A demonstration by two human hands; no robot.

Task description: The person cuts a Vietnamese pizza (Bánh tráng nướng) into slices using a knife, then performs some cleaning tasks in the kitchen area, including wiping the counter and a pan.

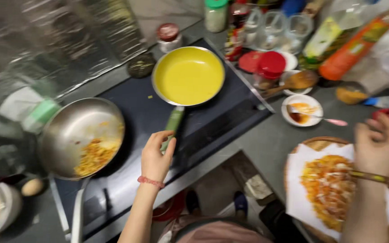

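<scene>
My left hand (155, 157) is positioned at the green handle (173, 122) of the small frying pan (188, 75); fingers curl loosely about the handle's near end, grip not fully closed. The pan sits on the dark cooktop (230, 114) and holds a smooth yellow liquid. My right hand (378, 144) is raised above the paper-lined basket (319, 145), which carries orange-yellow fried food; the hand is blurred, fingers partly bent, and I cannot tell whether it holds anything. A steel wok (79, 135) with yellow food scraps rests to the left
</scene>
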